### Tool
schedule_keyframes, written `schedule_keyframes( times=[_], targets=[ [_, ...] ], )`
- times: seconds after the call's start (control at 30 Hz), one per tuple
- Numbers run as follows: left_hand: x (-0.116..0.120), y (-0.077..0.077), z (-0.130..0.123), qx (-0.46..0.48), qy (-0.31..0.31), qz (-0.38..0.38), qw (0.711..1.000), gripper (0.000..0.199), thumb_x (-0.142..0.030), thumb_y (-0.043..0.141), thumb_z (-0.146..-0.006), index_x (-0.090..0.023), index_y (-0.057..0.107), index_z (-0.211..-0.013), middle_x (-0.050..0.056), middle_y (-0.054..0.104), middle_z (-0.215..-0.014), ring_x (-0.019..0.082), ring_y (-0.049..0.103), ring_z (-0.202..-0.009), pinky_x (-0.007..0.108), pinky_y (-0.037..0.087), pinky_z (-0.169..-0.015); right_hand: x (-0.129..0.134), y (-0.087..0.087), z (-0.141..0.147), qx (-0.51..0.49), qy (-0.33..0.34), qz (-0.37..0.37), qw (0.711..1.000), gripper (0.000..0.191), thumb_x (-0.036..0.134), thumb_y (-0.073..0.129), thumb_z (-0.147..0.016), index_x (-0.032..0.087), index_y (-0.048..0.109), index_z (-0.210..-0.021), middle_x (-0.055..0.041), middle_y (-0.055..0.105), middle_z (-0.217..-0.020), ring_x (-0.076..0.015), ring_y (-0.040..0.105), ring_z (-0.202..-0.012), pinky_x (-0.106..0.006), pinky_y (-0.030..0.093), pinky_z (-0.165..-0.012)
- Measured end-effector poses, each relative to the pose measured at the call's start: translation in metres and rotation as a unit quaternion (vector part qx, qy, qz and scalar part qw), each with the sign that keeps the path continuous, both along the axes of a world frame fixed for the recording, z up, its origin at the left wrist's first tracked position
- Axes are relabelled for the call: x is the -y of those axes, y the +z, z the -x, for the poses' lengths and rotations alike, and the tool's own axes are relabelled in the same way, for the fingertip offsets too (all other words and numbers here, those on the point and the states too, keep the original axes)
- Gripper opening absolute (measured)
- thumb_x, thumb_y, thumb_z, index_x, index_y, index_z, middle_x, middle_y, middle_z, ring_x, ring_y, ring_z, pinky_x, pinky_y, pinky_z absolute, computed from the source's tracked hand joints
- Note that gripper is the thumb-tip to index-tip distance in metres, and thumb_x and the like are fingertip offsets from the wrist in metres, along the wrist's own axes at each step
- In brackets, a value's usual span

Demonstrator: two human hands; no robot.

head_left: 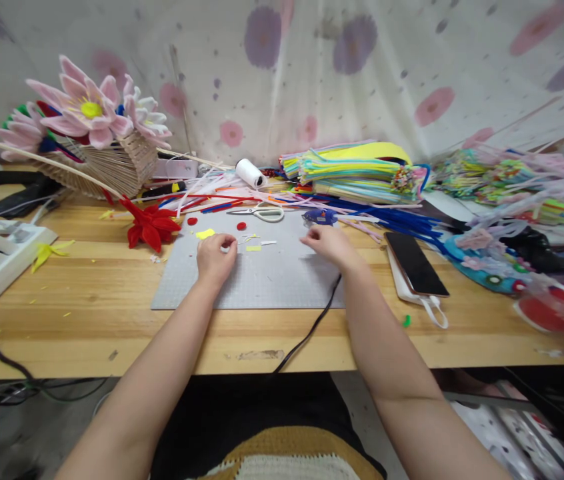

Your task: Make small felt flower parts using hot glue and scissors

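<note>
You are working in what looks like a handicraft workshop: a gridded cutting mat (282, 287) is covering part of your wooden bench (87, 333), a yellow scrap (205, 234) and scissors (269, 214) are lying there, pipe-cleaner bundles (357, 175) are filling the back, and fuzzy pink flowers (75, 119) are standing before a floral-print curtain (307, 73).

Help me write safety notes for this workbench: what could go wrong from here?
The right hand might brush the blue glue gun just beyond it, a burn risk if it is hot. The black cord running to the front edge of the wooden table could snag.
</note>
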State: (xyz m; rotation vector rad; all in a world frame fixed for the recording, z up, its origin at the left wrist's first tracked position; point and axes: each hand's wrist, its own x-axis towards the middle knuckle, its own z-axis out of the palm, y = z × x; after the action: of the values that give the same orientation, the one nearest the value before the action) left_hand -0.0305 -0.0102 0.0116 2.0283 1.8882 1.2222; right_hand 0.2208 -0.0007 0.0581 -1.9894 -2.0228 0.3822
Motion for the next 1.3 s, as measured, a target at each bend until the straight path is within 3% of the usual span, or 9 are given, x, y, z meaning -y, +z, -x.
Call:
schedule_keyframes(
  times=[0.1,0.17,0.3,0.53,0.77,1.0,1.17,1.3],
  targets=[
    [-0.001,-0.001,0.000,0.003,-0.003,-0.003,1.000,0.010,-0.024,0.054,-0.075,-0.020,0.062,-0.072,0.002,0.066,-0.074,0.018,0.059,-0.076,0.033,0.039,-0.081,-0.005,-0.013,0.040,-0.064,0.092,-0.044,0.993,0.010,0.024,0.053,-0.080,0.018,0.061,-0.082,-0.0060,0.066,-0.086,-0.0171,0.055,-0.077,-0.028,0.037,-0.067],
    [-0.001,-0.001,0.000,0.002,-0.005,-0.006,1.000,0.010,-0.024,0.054,-0.075,-0.020,0.062,-0.072,0.002,0.066,-0.074,0.018,0.059,-0.075,0.033,0.039,-0.081,-0.009,-0.023,0.063,-0.079,0.154,-0.084,0.981,0.020,0.013,0.050,-0.077,0.019,0.060,-0.094,-0.0044,0.066,-0.092,-0.0170,0.054,-0.087,-0.028,0.038,-0.075],
    [-0.001,-0.002,0.001,-0.003,-0.003,-0.010,1.000,0.010,-0.024,0.054,-0.075,-0.021,0.062,-0.072,0.001,0.066,-0.074,0.018,0.059,-0.076,0.033,0.039,-0.081,-0.017,-0.032,0.090,-0.022,0.205,-0.094,0.974,0.027,0.012,0.051,-0.077,0.019,0.057,-0.102,-0.0055,0.065,-0.099,-0.0207,0.051,-0.096,-0.032,0.036,-0.083],
    [-0.001,-0.001,0.001,-0.007,-0.006,-0.011,1.000,0.009,-0.023,0.054,-0.075,-0.021,0.062,-0.072,0.001,0.066,-0.074,0.018,0.059,-0.075,0.033,0.039,-0.080,-0.025,-0.021,0.105,0.067,0.182,0.004,0.981,0.031,0.013,0.046,-0.080,0.017,0.056,-0.109,-0.0108,0.065,-0.102,-0.0234,0.056,-0.095,-0.034,0.038,-0.080],
    [-0.001,-0.001,0.001,-0.009,-0.004,-0.002,1.000,0.008,-0.023,0.054,-0.075,-0.021,0.062,-0.073,0.001,0.067,-0.076,0.018,0.059,-0.077,0.033,0.039,-0.081,-0.023,-0.024,0.102,-0.041,0.165,-0.055,0.984,0.028,0.009,0.045,-0.076,0.018,0.059,-0.099,-0.0048,0.066,-0.093,-0.0169,0.055,-0.087,-0.029,0.038,-0.079],
    [0.000,0.000,-0.001,-0.001,-0.003,0.000,1.000,0.010,-0.024,0.053,-0.076,-0.021,0.062,-0.073,0.002,0.066,-0.076,0.018,0.058,-0.077,0.033,0.039,-0.081,-0.020,-0.034,0.100,-0.008,0.187,-0.080,0.979,0.024,0.012,0.047,-0.079,0.017,0.059,-0.099,-0.0095,0.066,-0.093,-0.0234,0.051,-0.092,-0.036,0.036,-0.083],
    [0.001,0.000,0.000,0.011,0.002,0.005,1.000,0.009,-0.024,0.053,-0.075,-0.021,0.061,-0.073,0.001,0.066,-0.076,0.017,0.058,-0.076,0.033,0.039,-0.082,-0.020,-0.031,0.099,-0.140,0.154,-0.094,0.974,0.026,0.009,0.047,-0.077,0.019,0.057,-0.098,-0.0033,0.063,-0.087,-0.0159,0.054,-0.082,-0.031,0.039,-0.079],
    [0.001,-0.001,-0.001,0.015,-0.007,0.005,1.000,0.009,-0.024,0.053,-0.075,-0.021,0.062,-0.073,0.002,0.066,-0.075,0.017,0.058,-0.076,0.033,0.039,-0.081,-0.021,-0.035,0.088,-0.296,0.095,-0.055,0.949,0.023,0.010,0.053,-0.071,0.019,0.055,-0.092,0.0018,0.058,-0.077,-0.0112,0.053,-0.070,-0.027,0.042,-0.072]
  ],
)
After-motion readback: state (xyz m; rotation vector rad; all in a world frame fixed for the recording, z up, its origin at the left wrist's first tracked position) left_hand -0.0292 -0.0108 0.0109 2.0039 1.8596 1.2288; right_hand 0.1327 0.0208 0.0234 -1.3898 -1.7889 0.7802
